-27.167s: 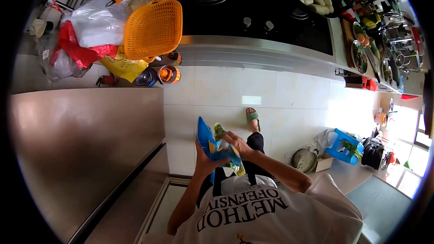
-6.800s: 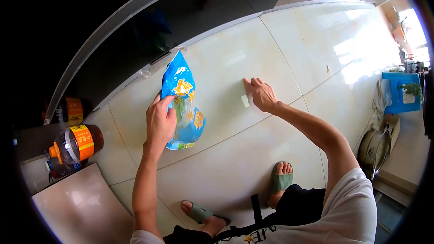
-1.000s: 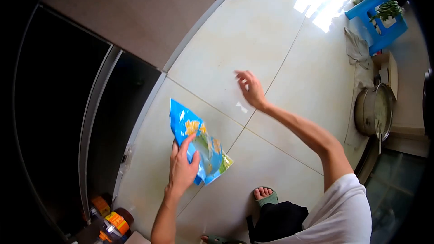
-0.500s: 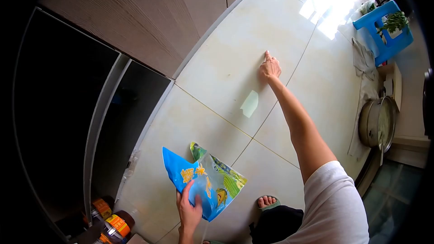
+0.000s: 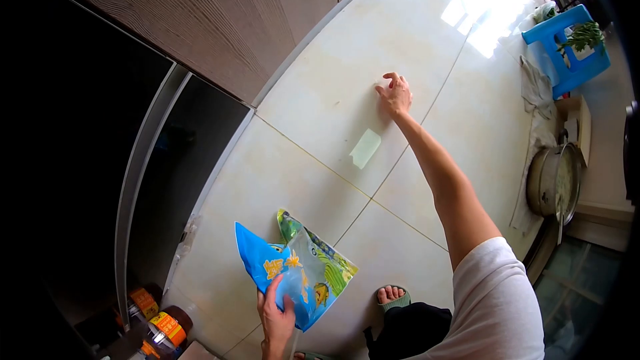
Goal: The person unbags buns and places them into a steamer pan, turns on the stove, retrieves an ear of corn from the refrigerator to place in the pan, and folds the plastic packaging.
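Observation:
My left hand (image 5: 277, 317) is closed on a plastic packaging bag (image 5: 303, 280), blue with yellow lettering on one side and green with pictures on another. It holds the bag low, above the tiled floor (image 5: 307, 193). Far out in front, my right hand (image 5: 398, 98) reaches down to the floor, with thumb and forefinger curled towards each other. A small whitish, see-through piece (image 5: 383, 83) shows between them; its kind is too small to tell. Nearer me lies a pale green patch (image 5: 365, 149), and I cannot tell whether it is a sheet or a reflection.
Wood-grain cabinets (image 5: 200, 20) and a dark glossy panel (image 5: 193, 140) line the left. Jars with orange labels (image 5: 167, 330) stand at lower left. On the right are a blue stool (image 5: 563, 50) bearing leafy greens, a grey cloth (image 5: 535, 87) and a metal pan (image 5: 543, 180).
My right hand has gone from a pointing forefinger to curled fingers with a small whitish piece between them. My left hand still holds the bag, shifted slightly left.

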`<action>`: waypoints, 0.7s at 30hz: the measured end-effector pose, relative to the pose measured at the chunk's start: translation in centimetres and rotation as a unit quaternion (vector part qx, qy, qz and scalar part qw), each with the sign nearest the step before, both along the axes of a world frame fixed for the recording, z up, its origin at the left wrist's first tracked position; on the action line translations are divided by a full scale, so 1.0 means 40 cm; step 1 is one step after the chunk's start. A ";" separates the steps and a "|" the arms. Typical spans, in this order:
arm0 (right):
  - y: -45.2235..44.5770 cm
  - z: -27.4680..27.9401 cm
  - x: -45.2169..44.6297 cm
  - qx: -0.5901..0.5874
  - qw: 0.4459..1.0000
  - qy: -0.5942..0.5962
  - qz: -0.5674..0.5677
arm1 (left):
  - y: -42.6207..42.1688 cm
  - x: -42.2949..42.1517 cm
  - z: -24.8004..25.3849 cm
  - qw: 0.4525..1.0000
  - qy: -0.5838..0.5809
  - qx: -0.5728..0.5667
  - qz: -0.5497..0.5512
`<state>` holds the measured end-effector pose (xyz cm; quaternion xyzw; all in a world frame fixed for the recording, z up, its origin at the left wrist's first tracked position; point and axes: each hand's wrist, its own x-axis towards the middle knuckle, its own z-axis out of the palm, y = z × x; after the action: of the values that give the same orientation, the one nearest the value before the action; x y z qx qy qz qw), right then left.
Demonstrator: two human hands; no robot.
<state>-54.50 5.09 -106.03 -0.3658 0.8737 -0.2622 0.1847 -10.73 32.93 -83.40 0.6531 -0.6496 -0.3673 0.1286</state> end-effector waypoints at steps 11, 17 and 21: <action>-0.032 0.013 0.050 0.000 0.997 0.068 -0.029 | 0.004 -0.014 0.006 1.000 -0.006 0.013 0.012; -0.019 -0.045 0.063 -0.168 0.982 -0.055 0.066 | 0.020 0.006 -0.006 1.000 -0.003 0.001 0.005; -0.018 0.007 0.176 -0.155 0.961 -0.136 0.185 | 0.026 0.012 -0.008 1.000 0.004 0.005 0.007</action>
<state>-47.46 4.38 -105.73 -0.5055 0.7064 -0.4028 0.2884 -10.23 33.98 -83.73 0.6568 -0.6430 -0.3718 0.1304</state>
